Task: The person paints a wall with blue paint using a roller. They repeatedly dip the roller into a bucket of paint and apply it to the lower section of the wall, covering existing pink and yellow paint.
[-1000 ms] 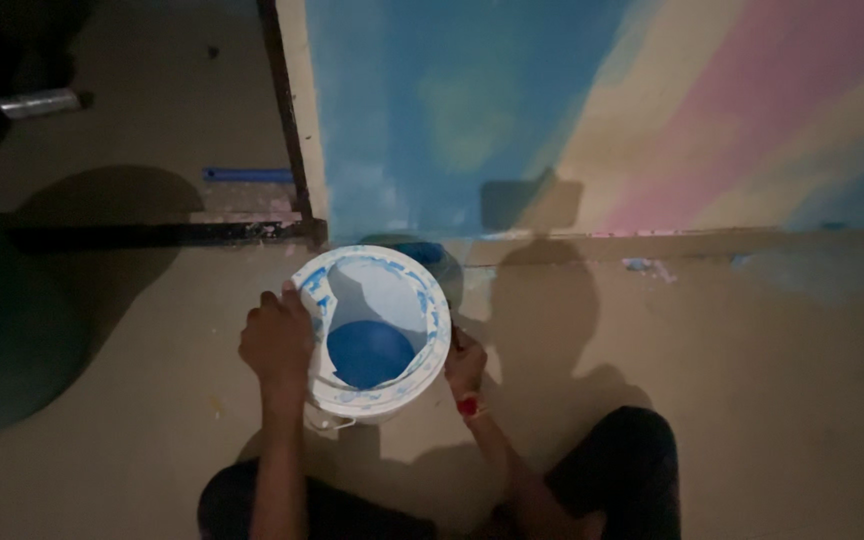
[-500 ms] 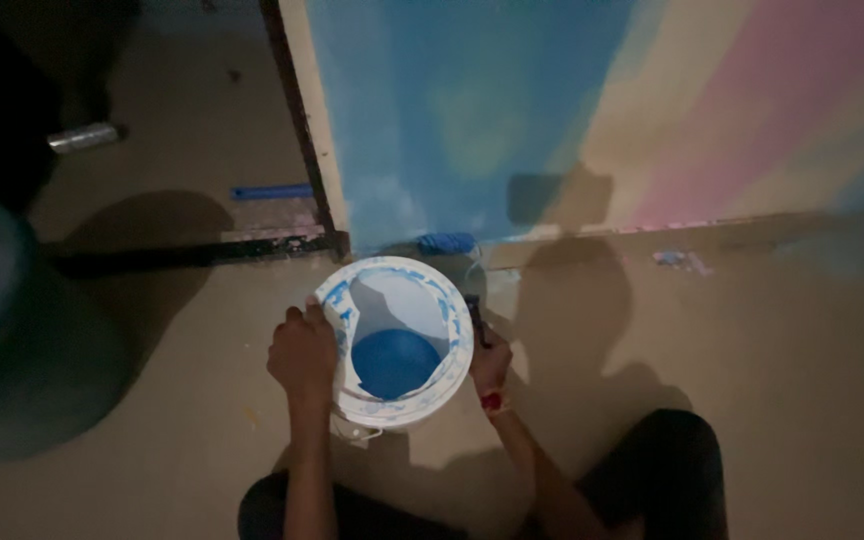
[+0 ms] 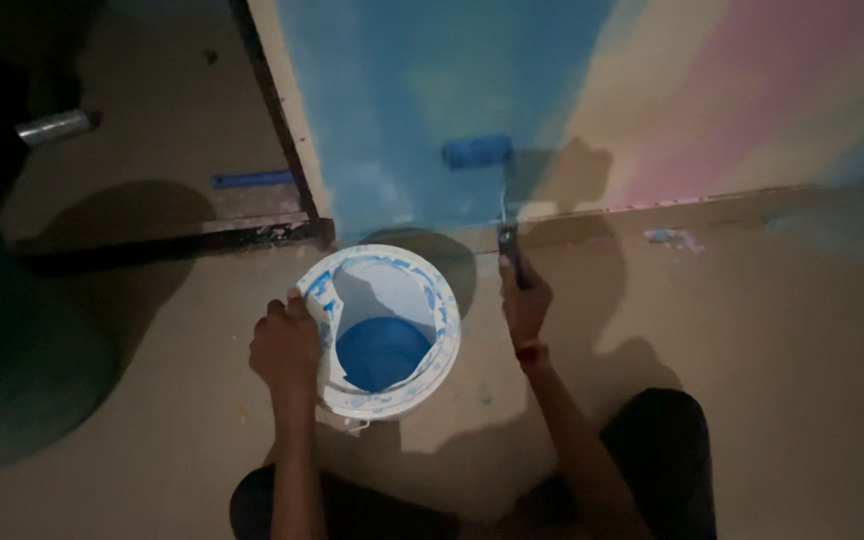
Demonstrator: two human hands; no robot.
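A white paint bucket (image 3: pixel 440 320) with blue paint in its bottom stands on the floor in front of me. My left hand (image 3: pixel 285 347) grips its left rim. My right hand (image 3: pixel 525 300) is closed around the dark handle of a paint roller (image 3: pixel 478 151). The roller's blue sleeve rests against the low, blue part of the painted wall (image 3: pixel 572 90), just above the skirting. A red band sits on my right wrist. My knees in dark trousers show at the bottom edge.
The wall fades from blue through yellow to pink towards the right. A dark door frame (image 3: pixel 277 115) borders it on the left. A large dark round container (image 3: pixel 12 340) stands far left. A metal can (image 3: pixel 52 127) lies on the floor beyond it.
My right hand has left the bucket's right side and lifted the roller onto the blue wall. My left hand stays on the rim.
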